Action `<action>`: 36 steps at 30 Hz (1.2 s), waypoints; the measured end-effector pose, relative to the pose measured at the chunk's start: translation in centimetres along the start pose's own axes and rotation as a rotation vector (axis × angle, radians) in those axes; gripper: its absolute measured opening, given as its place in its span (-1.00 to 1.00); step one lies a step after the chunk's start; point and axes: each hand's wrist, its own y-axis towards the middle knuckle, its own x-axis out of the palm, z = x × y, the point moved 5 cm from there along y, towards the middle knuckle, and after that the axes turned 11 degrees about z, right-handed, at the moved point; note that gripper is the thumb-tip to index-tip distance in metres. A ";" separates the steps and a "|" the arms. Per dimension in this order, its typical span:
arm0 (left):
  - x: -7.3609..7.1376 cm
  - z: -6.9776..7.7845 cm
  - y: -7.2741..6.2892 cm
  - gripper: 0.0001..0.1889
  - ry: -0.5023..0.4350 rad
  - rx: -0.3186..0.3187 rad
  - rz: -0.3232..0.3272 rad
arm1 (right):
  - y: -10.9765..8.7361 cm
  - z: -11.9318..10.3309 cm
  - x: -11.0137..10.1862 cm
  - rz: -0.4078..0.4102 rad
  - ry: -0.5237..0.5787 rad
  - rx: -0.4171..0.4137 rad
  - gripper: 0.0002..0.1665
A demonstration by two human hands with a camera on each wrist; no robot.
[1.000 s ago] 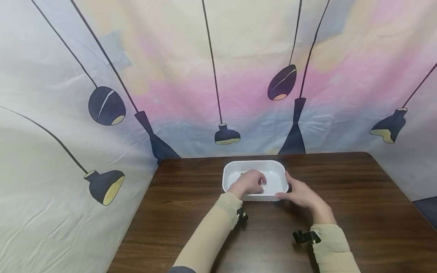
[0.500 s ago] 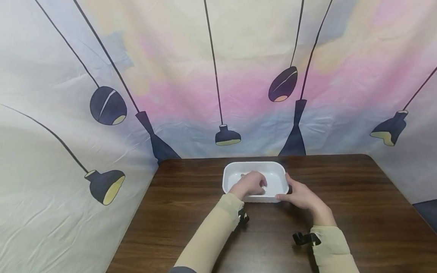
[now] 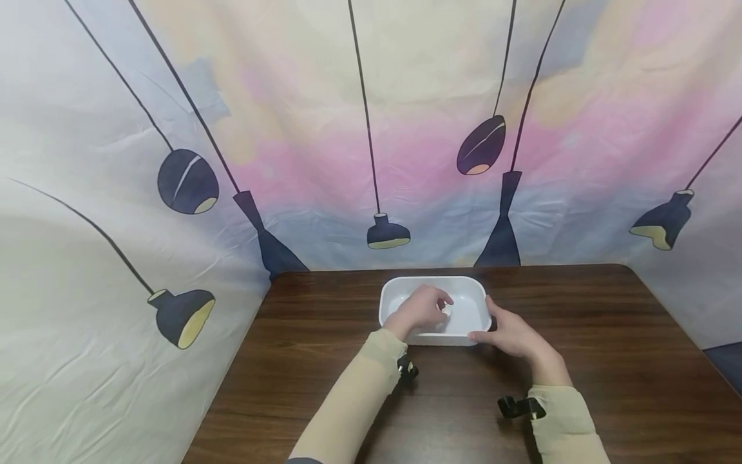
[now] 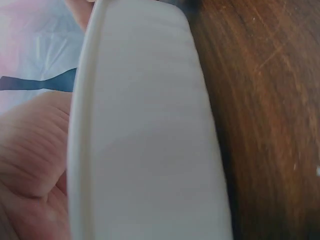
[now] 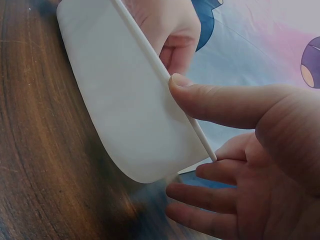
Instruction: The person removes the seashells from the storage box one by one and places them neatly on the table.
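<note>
A white rectangular tray [image 3: 472, 312] stands near the far edge of the table. My left hand [image 3: 418, 310] reaches over its near rim, with curled fingers down inside. A small white piece [image 3: 446, 310] shows at those fingertips; its kind is too small to make out. At the tray's right end, my right hand [image 3: 513, 330] grips the rim. In the right wrist view the thumb [image 5: 215, 102] lies on the near rim while the other fingers spread around the corner. The tray's outer wall [image 4: 145, 120] hides the left fingers in the left wrist view.
The dark wood table [image 3: 452, 406] carries the tray close to its back edge. Right behind it hangs a cloth backdrop [image 3: 313, 161] printed with lamps. Black wrist mounts [image 3: 522, 407] sit on both sleeves.
My left hand has shifted slightly up within the tray, and the white piece at its fingertips has become plainer. The right hand keeps its hold on the rim.
</note>
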 end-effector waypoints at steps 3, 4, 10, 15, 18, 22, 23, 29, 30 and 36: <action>-1.1 -0.1 -0.6 -0.72 -0.004 0.029 0.028 | 0.0 -0.1 0.0 -0.005 -0.003 -0.009 0.39; -1.5 -0.1 -0.8 -0.73 -0.011 0.037 0.040 | 0.0 -0.1 0.0 -0.005 -0.004 -0.011 0.38; -4.1 -0.4 -2.6 -0.73 -0.087 0.063 0.099 | 0.1 -0.2 -0.3 -0.003 -0.013 -0.017 0.36; -5.9 -0.6 -4.1 -0.66 -0.150 0.117 0.130 | 0.1 -0.2 -0.3 -0.012 -0.025 -0.012 0.36; -6.6 -1.0 -5.0 -0.70 -0.188 0.119 0.161 | 0.0 -0.3 -0.2 -0.013 -0.027 -0.015 0.36; -7.4 -1.9 -6.7 -0.72 -0.240 0.104 0.203 | 0.0 -0.3 -0.1 -0.013 -0.021 -0.015 0.36; -7.6 -2.1 -7.1 -0.72 -0.249 0.107 0.210 | 0.0 -0.3 -0.1 -0.013 -0.019 -0.015 0.35; -8.3 -3.6 -9.7 -0.71 -0.276 0.125 0.229 | 0.1 -0.3 -0.1 -0.009 -0.015 -0.013 0.36; -8.3 -3.9 -10.1 -0.70 -0.283 0.125 0.233 | 0.1 -0.3 -0.1 -0.008 -0.017 -0.014 0.36; -8.4 -5.2 -12.5 -0.71 -0.317 0.132 0.263 | 0.1 -0.1 0.0 -0.008 -0.018 -0.013 0.36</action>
